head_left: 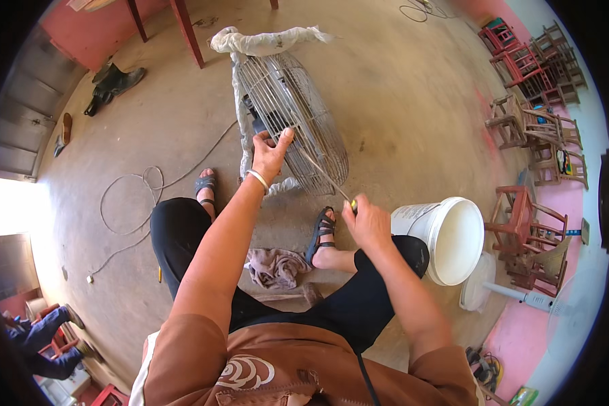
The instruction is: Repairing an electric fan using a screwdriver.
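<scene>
A large fan with a wire guard (318, 128) stands on the floor in front of me, its frame wrapped in whitish plastic (271, 42). A dark motor housing (262, 115) shows behind the wires. My left hand (271, 154), with a pale bracelet at the wrist, is closed on the guard's near edge, thumb upward; some of its fingers are hidden. My right hand (367, 222) grips a screwdriver (326, 176) by its yellow and dark handle. The long shaft slants up and left to the guard wires; I cannot make out what its tip touches.
A white bucket (457, 240) lies tipped beside my right knee, near a lid (477, 281). Between my feet is a crumpled cloth (277, 267). A cable (157, 189) loops at left. Small wooden chairs (517, 203) line the right wall. Another person's legs (47, 342) show lower left.
</scene>
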`<action>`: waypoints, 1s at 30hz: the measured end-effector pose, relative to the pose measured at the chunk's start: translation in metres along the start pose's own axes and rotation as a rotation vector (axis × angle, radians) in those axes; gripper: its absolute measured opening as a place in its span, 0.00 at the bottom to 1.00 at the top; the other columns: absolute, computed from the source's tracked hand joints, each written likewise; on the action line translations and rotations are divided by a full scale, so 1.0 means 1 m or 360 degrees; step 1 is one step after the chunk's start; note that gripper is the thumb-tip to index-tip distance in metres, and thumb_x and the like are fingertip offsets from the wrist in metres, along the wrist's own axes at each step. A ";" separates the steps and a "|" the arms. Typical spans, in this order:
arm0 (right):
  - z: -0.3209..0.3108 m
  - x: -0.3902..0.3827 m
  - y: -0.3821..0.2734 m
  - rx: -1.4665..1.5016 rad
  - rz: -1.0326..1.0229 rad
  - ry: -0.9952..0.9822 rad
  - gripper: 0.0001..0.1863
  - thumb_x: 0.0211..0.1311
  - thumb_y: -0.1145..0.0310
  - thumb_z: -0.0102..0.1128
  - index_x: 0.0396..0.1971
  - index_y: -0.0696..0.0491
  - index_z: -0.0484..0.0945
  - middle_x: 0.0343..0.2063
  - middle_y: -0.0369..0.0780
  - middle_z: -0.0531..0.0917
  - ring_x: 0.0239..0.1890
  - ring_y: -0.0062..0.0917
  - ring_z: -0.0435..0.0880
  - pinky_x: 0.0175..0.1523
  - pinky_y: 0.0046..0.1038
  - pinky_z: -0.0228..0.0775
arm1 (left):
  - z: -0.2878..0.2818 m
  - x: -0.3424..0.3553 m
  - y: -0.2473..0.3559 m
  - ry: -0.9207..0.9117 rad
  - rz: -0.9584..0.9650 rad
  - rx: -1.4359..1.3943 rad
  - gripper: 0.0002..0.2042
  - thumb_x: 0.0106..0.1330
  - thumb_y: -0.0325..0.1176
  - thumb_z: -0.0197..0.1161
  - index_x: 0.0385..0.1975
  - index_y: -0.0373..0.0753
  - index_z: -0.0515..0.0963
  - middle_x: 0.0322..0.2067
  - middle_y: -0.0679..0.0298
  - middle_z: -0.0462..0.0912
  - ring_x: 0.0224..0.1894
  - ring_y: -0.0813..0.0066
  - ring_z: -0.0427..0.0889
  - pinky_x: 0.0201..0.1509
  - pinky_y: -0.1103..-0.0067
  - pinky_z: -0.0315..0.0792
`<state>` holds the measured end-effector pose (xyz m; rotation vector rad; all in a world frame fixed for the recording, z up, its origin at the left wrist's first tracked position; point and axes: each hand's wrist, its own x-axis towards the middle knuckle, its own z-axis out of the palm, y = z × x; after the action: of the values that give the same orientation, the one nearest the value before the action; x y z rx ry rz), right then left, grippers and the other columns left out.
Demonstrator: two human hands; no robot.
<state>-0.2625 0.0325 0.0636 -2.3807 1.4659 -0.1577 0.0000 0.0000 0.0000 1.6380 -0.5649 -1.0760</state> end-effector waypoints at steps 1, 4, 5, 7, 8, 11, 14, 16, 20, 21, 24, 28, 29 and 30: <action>-0.003 -0.014 -0.001 -0.0009 0.0070 0.0058 0.17 0.62 0.52 0.56 0.29 0.53 0.73 0.17 0.47 0.80 0.22 0.45 0.82 0.27 0.45 0.71 | 0.005 -0.005 -0.001 0.0011 0.0025 -0.0041 0.52 0.47 0.69 0.66 0.56 0.26 0.55 0.37 0.57 0.74 0.21 0.77 0.74 0.13 0.82 0.67; 0.007 -0.009 0.000 0.0006 0.0099 0.0121 0.17 0.62 0.53 0.56 0.29 0.53 0.72 0.17 0.47 0.80 0.22 0.45 0.81 0.27 0.44 0.70 | -0.003 0.004 0.001 0.0032 0.0093 -0.0051 0.51 0.48 0.68 0.66 0.55 0.25 0.55 0.35 0.58 0.74 0.20 0.78 0.73 0.13 0.82 0.66; 0.013 0.000 0.000 0.0018 0.0049 0.0109 0.16 0.63 0.54 0.55 0.29 0.53 0.72 0.17 0.47 0.80 0.22 0.44 0.81 0.26 0.44 0.70 | -0.009 0.010 0.002 0.0052 0.0123 -0.0035 0.51 0.49 0.67 0.66 0.55 0.25 0.55 0.34 0.58 0.74 0.20 0.78 0.73 0.13 0.82 0.66; 0.014 0.013 0.015 0.0011 0.0017 0.0082 0.16 0.63 0.53 0.55 0.29 0.53 0.72 0.17 0.47 0.80 0.22 0.44 0.81 0.26 0.44 0.70 | -0.005 0.001 -0.002 0.0006 0.0098 -0.0036 0.49 0.50 0.67 0.66 0.54 0.25 0.55 0.34 0.59 0.75 0.21 0.79 0.73 0.13 0.82 0.66; 0.014 0.020 0.020 0.0010 -0.0031 0.0070 0.16 0.63 0.53 0.55 0.29 0.53 0.72 0.18 0.47 0.80 0.22 0.44 0.81 0.26 0.43 0.70 | -0.004 0.000 -0.003 0.0003 0.0080 -0.0007 0.49 0.51 0.67 0.65 0.54 0.25 0.55 0.34 0.58 0.75 0.21 0.79 0.74 0.13 0.83 0.66; 0.023 0.028 0.038 0.0163 -0.0129 0.0197 0.16 0.62 0.53 0.55 0.29 0.52 0.72 0.19 0.46 0.81 0.23 0.44 0.81 0.27 0.43 0.71 | 0.002 -0.007 -0.004 0.0007 0.0069 -0.0031 0.47 0.51 0.65 0.66 0.52 0.25 0.57 0.34 0.58 0.76 0.22 0.79 0.74 0.14 0.83 0.66; 0.031 0.031 0.035 0.0179 -0.0095 0.0180 0.16 0.63 0.53 0.54 0.31 0.52 0.73 0.19 0.46 0.81 0.23 0.44 0.81 0.28 0.44 0.71 | 0.004 -0.003 -0.011 0.0038 0.0133 -0.0169 0.42 0.53 0.57 0.71 0.51 0.27 0.59 0.37 0.58 0.77 0.35 0.77 0.75 0.33 0.81 0.73; 0.039 0.037 0.019 0.0229 -0.0061 0.0221 0.16 0.63 0.53 0.54 0.31 0.52 0.72 0.19 0.46 0.81 0.23 0.44 0.81 0.28 0.44 0.71 | 0.007 -0.005 -0.010 0.0035 0.0108 -0.0190 0.41 0.53 0.57 0.71 0.51 0.27 0.59 0.38 0.58 0.77 0.37 0.77 0.75 0.37 0.80 0.73; 0.035 0.062 -0.010 0.0241 0.0054 0.0219 0.17 0.65 0.53 0.52 0.29 0.54 0.71 0.19 0.48 0.81 0.24 0.46 0.81 0.30 0.45 0.72 | 0.016 -0.006 -0.005 0.0016 0.0148 -0.0202 0.41 0.52 0.55 0.73 0.51 0.27 0.59 0.40 0.56 0.76 0.40 0.75 0.75 0.44 0.79 0.73; 0.030 0.065 -0.013 0.0186 0.0112 0.0197 0.18 0.65 0.53 0.52 0.29 0.54 0.71 0.19 0.49 0.81 0.24 0.47 0.81 0.30 0.45 0.72 | 0.019 -0.005 -0.003 0.0032 0.0144 -0.0186 0.42 0.52 0.54 0.73 0.51 0.26 0.58 0.40 0.56 0.76 0.40 0.75 0.76 0.45 0.79 0.73; 0.009 0.065 -0.020 0.0081 0.0096 0.0095 0.19 0.65 0.53 0.51 0.29 0.56 0.71 0.19 0.50 0.81 0.24 0.48 0.81 0.31 0.46 0.72 | 0.018 -0.010 0.008 0.0049 0.0142 -0.0153 0.41 0.52 0.53 0.74 0.50 0.26 0.59 0.39 0.55 0.76 0.41 0.74 0.76 0.46 0.78 0.73; 0.003 0.064 -0.013 0.0086 0.0072 -0.0004 0.21 0.65 0.52 0.51 0.28 0.58 0.71 0.20 0.51 0.81 0.25 0.48 0.82 0.32 0.47 0.73 | 0.019 -0.012 0.003 0.0063 0.0219 -0.0094 0.40 0.51 0.55 0.74 0.47 0.26 0.61 0.39 0.55 0.76 0.40 0.73 0.76 0.46 0.78 0.73; 0.002 0.067 -0.013 0.0051 0.0038 -0.0035 0.21 0.65 0.52 0.51 0.28 0.58 0.72 0.20 0.51 0.81 0.25 0.48 0.82 0.32 0.46 0.73 | 0.017 -0.011 0.000 0.0092 0.0256 -0.0012 0.40 0.50 0.55 0.74 0.47 0.26 0.61 0.39 0.55 0.76 0.40 0.73 0.76 0.45 0.78 0.73; 0.001 0.067 -0.016 0.0020 -0.0002 -0.0074 0.21 0.65 0.52 0.51 0.28 0.59 0.72 0.21 0.52 0.81 0.26 0.47 0.82 0.33 0.46 0.73 | 0.012 -0.008 -0.009 0.0103 0.0251 -0.0014 0.40 0.50 0.55 0.74 0.47 0.26 0.61 0.39 0.55 0.76 0.40 0.73 0.76 0.45 0.78 0.73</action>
<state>-0.2173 -0.0201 0.0622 -2.3594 1.4386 -0.1110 -0.0153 0.0037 -0.0061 1.5867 -0.6344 -0.9062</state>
